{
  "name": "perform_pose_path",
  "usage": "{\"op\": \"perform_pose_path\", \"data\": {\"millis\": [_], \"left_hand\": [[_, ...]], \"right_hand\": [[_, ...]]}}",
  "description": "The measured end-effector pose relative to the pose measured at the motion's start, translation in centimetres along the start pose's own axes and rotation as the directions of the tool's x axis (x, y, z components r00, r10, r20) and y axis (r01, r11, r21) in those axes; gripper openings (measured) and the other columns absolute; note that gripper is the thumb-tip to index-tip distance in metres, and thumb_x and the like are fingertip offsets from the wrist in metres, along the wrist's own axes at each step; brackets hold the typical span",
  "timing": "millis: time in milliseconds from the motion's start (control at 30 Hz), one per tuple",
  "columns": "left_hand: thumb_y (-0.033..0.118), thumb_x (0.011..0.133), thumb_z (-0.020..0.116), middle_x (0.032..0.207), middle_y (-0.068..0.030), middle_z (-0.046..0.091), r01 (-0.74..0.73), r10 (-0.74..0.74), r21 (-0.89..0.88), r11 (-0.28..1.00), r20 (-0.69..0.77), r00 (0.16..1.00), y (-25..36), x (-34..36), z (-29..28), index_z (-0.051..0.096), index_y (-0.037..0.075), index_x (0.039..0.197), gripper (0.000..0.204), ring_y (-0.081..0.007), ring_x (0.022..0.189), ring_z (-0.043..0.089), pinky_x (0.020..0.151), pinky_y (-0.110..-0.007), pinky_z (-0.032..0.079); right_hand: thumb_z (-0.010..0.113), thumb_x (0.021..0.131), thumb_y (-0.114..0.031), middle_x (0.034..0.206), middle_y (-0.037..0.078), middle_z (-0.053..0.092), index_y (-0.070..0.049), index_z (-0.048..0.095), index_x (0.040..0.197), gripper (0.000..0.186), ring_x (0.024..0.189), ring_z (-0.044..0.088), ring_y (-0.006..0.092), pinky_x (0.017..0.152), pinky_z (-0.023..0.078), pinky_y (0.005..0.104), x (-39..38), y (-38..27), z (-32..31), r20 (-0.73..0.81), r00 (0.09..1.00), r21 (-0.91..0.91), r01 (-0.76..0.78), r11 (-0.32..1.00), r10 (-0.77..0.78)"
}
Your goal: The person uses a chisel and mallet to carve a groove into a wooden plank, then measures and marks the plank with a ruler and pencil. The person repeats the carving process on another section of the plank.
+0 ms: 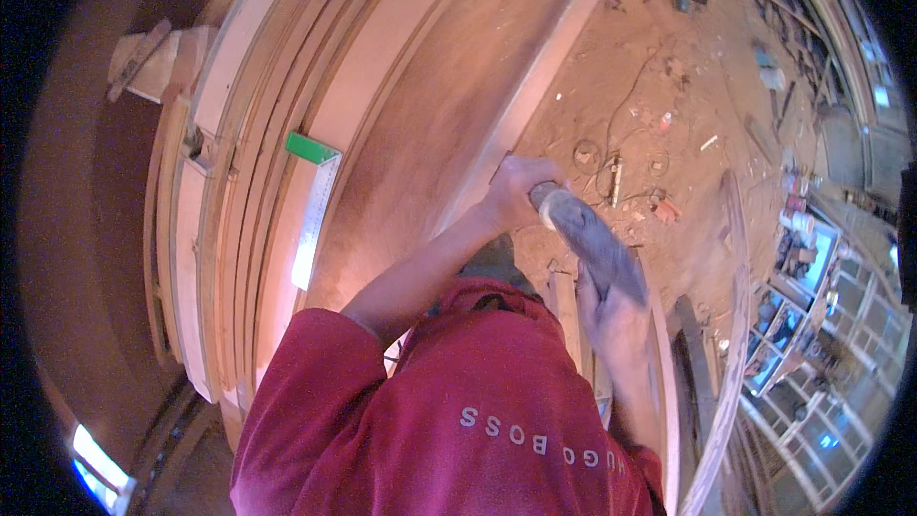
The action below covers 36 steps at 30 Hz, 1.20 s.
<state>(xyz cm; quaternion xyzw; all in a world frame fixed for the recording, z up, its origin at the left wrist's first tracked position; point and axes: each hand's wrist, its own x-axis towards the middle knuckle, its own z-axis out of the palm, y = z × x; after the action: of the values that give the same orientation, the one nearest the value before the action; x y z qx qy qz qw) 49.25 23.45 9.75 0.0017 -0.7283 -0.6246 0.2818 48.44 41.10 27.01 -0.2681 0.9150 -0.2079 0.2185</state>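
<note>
A dark, elongated tool point(592, 237) with a rounded end runs slantwise between my two hands, and its far part is smeared by motion. I cannot make out its exact kind. My left hand point(521, 189) is closed at its upper left end, beside the long edge of a wide wooden board point(420, 105). Lower and to the right, my right hand point(614, 315) wraps around the other end from below, its fingers partly hidden by the tool.
Left of the wide board, a try square point(313, 158) with a green stock and steel blade lies on several long planks point(253, 153). Cords and an orange object point(666, 209) lie on the dusty floor point(611, 57). Cluttered trays point(788, 311) and a pale metal grille point(841, 363) are at right.
</note>
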Motion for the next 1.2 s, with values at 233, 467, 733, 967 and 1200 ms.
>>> {"op": "perform_pose_path", "data": {"millis": [233, 467, 733, 967, 1200], "left_hand": [[0.022, 0.08, 0.079, 0.075, -0.0015, 0.068, 0.519, -0.501, -0.015, 0.855, -0.287, 0.816, 0.5, 8.1, -0.9, 0.068, 0.004, 0.084, 0.022, -0.0114, 0.071, 0.064, 0.065, -0.031, 0.051], [0.013, 0.08, 0.078, 0.071, -0.0017, 0.065, 0.446, -0.427, -0.002, 0.895, -0.295, 0.855, 4.0, 4.8, 0.4, 0.062, 0.004, 0.077, 0.019, -0.0105, 0.063, 0.06, 0.061, -0.029, 0.049], [0.008, 0.081, 0.076, 0.067, -0.0004, 0.062, 0.344, -0.324, 0.02, 0.939, -0.288, 0.901, 1.7, 1.5, 0.4, 0.061, 0.003, 0.075, 0.017, -0.0095, 0.062, 0.058, 0.058, -0.028, 0.048], [0.008, 0.081, 0.076, 0.067, 0.0003, 0.059, 0.298, -0.27, 0.071, 0.952, -0.263, 0.926, 1.1, 0.4, 0.4, 0.059, 0.006, 0.079, 0.017, -0.0098, 0.059, 0.056, 0.054, -0.027, 0.047], [0.009, 0.082, 0.074, 0.07, 0.0008, 0.062, 0.22, -0.176, 0.148, 0.964, -0.261, 0.949, 1.2, -0.4, 0.6, 0.063, 0.003, 0.077, 0.013, -0.0093, 0.064, 0.058, 0.06, -0.027, 0.048]], "right_hand": [[0.069, 0.089, -0.016, 0.097, 0.02, 0.067, 0.002, 0.059, 0.114, 0.033, 0.09, 0.066, 0.0309, 0.081, 0.05, 0.0381, -1.3, 1.5, -2.4, -0.268, 0.963, 0.187, 0.047, 0.981, 0.005], [0.071, 0.088, -0.016, 0.091, 0.015, 0.069, 0.002, 0.06, 0.112, 0.032, 0.081, 0.066, 0.0213, 0.074, 0.051, 0.036, -4.9, 3.1, -2.7, -0.423, 0.902, 0.4, 0.103, 0.911, 0.084], [0.068, 0.089, -0.022, 0.089, 0.023, 0.066, -0.001, 0.059, 0.108, 0.03, 0.083, 0.066, 0.0414, 0.07, 0.051, 0.0463, -7.1, 4.4, -2.3, -0.441, 0.897, 0.368, 0.169, 0.914, 0.011], [0.068, 0.089, -0.027, 0.084, 0.024, 0.065, -0.002, 0.06, 0.103, 0.03, 0.078, 0.065, 0.0429, 0.066, 0.051, 0.0481, -7.5, 4.6, -2.4, -0.411, 0.912, 0.379, 0.158, 0.912, 0.013], [0.066, 0.089, -0.028, 0.083, 0.022, 0.066, -0.002, 0.06, 0.107, 0.032, 0.077, 0.065, 0.0419, 0.066, 0.052, 0.0484, -6.9, 3.1, -4.0, -0.433, 0.898, 0.346, 0.244, 0.906, -0.076]]}}
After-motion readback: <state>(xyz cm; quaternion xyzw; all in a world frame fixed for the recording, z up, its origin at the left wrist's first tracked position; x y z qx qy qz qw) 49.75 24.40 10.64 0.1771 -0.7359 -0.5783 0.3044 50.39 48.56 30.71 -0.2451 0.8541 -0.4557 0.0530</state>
